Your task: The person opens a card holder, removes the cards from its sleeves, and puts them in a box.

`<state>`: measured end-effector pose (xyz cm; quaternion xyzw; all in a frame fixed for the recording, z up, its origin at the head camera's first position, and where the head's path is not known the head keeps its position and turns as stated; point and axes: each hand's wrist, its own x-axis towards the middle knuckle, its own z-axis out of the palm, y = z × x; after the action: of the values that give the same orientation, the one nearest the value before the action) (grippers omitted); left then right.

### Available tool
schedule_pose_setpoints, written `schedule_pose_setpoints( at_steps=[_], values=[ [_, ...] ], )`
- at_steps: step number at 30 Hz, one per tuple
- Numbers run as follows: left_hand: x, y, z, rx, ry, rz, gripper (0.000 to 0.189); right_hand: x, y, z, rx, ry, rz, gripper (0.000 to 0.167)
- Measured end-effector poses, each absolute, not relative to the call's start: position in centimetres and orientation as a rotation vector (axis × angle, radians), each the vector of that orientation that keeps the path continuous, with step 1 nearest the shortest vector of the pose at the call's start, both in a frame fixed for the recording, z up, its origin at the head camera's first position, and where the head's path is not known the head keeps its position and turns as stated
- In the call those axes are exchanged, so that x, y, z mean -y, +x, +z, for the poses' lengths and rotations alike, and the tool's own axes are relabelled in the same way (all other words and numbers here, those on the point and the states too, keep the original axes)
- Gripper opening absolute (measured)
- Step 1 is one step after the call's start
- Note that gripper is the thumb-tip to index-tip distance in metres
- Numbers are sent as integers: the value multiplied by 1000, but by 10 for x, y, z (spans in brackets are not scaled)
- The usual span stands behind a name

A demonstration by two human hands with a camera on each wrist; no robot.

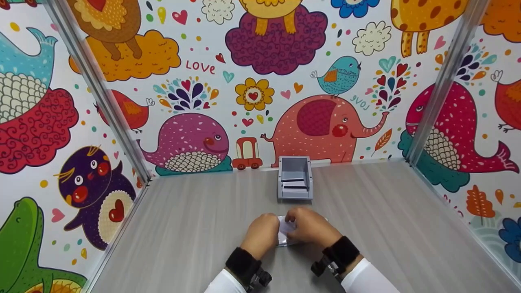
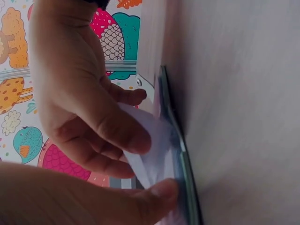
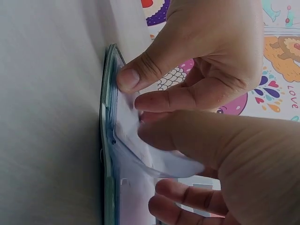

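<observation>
A thin card holder (image 1: 283,243) with clear plastic sleeves lies spread on the table, its dark outer cover (image 2: 185,171) against the tabletop. My left hand (image 1: 262,232) holds its left side, thumb (image 3: 129,78) on the edge and index finger curled over the sleeves. A translucent sleeve page (image 3: 176,164) is lifted and bends upward. My right hand (image 1: 311,228) pinches that page between thumb (image 2: 138,140) and fingers. Whether a card sits inside the lifted sleeve, I cannot tell.
Just beyond the hands stands a grey open-topped box (image 1: 295,195) with slots at its near end, close to the back wall. Printed cartoon panels (image 1: 195,142) enclose the grey wood-grain table (image 1: 183,232) at the back and both sides.
</observation>
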<state>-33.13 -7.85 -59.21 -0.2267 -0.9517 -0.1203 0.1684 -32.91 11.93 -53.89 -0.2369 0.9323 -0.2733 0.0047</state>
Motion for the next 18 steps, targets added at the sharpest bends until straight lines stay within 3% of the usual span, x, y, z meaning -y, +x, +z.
schedule_pose_setpoints(
  at_steps=[2, 7, 12, 18],
  values=[
    [79, -341, -608, 2688, -645, -342, 23, -119, -329, -539, -2939, -720, -865, 29],
    [77, -323, -579, 2726, -620, -412, 22, -117, -333, -540, -2999, -590, -913, 22],
    [73, -301, -544, 2767, -583, -374, 20, -116, -336, -539, -3047, -409, -985, 29],
    [71, -298, -540, 2770, -572, -317, 21, -123, -339, -544, -3102, -442, -1077, 35]
  ],
)
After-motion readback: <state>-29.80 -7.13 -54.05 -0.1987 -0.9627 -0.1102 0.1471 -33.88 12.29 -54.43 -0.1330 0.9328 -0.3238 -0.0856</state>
